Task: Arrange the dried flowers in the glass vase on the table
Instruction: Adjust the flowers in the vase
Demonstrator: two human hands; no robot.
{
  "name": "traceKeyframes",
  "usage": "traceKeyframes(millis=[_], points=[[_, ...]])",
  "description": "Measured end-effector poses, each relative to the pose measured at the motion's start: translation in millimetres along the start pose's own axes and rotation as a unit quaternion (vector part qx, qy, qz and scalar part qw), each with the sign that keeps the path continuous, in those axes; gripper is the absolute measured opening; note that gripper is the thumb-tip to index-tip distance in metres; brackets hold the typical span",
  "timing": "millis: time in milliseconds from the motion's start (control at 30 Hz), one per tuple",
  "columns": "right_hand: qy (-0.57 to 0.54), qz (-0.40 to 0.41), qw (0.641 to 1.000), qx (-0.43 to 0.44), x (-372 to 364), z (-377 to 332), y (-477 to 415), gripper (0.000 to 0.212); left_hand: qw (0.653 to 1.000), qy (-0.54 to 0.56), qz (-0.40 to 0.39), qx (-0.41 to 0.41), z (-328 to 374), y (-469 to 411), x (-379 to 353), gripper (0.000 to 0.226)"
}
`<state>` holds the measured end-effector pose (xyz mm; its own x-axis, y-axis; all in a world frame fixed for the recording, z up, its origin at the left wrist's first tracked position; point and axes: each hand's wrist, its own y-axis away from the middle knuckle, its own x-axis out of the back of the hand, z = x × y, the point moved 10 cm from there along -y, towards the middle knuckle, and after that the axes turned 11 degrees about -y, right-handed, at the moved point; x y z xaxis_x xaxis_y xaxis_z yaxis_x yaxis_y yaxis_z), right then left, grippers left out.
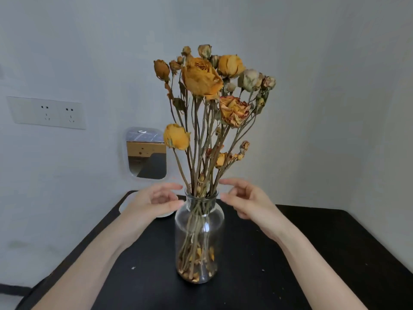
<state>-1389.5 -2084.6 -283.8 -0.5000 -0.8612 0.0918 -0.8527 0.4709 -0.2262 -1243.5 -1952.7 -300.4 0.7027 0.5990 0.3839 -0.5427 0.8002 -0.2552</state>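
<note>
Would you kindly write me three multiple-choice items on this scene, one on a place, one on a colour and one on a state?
1. Where does the glass vase stand?
A. On the black table, between both hands.
B. On the floor.
C. On a wall shelf.

2. What colour are the largest dried flowers?
A. Blue.
B. Orange-yellow.
C. Bright red.

3. How are the left hand and right hand?
A. Clasped round the vase's base.
B. Lifting a stem out.
C. Open beside the vase's neck.

Answers: 1 A, the vase's base rests on the dark tabletop; 2 B, the big blooms are orange-yellow; 3 C, both hands are relaxed and grip nothing.
</note>
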Motion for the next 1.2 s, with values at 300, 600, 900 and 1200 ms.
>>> traceKeyframes(millis=[300,600,900,1200], points=[[0.112,-0.017,0.993,0.02,-25,28,-3,0.04,0.99,0.022,-0.128,0.052,-59,32,-69,0.094],[0.033,0.031,0.998,0.04,-33,38,-16,0.05,0.997,0.03,-0.068,0.027,-75,23,-89,0.101],[0.019,0.097,0.994,0.047,28,21,-63,0.044,0.996,0.01,-0.073,0.042,-57,-59,-106,0.11],[-0.01,0.13,0.991,0.006,88,55,-106,0.036,0.991,0.032,-0.103,0.072,-78,-129,-153,0.115]])
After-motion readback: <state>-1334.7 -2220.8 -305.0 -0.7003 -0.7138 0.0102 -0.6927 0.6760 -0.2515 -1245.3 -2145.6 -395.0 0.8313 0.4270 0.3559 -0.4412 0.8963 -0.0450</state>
